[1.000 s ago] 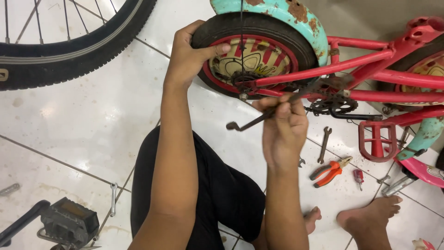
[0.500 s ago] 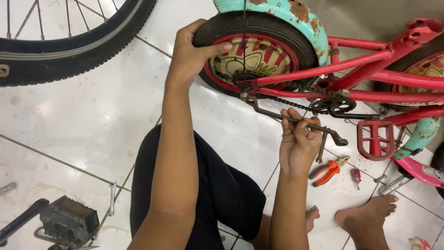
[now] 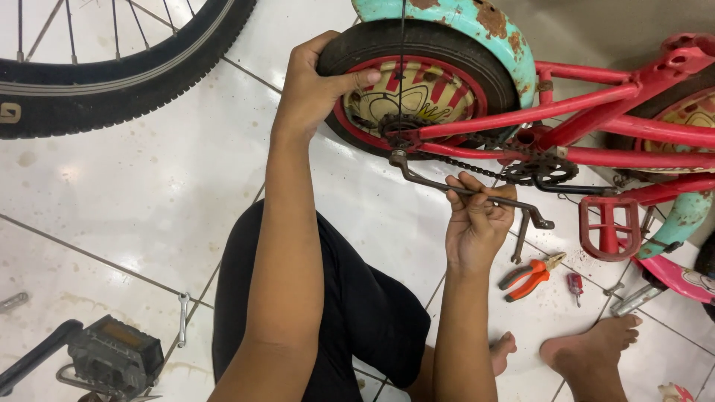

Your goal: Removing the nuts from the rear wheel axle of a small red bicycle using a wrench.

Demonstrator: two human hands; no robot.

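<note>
The left hand grips the small tyre at its left edge, fingers closed over the rubber. Just below the tyre, the right hand is closed around a dark wrench, whose ring end sits at the wheel hub. Orange pliers lie on the floor, lower right of the tyre.

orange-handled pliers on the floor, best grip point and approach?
Take the orange-handled pliers by the two handles, at their lower-left end, coming straight down from above. They lie flat on the tile floor with the jaws pointing up-right toward the red pedal, and the handles sit slightly spread with bare floor beside them. The right hand, gripping a bent wrench, is nearest.
</note>
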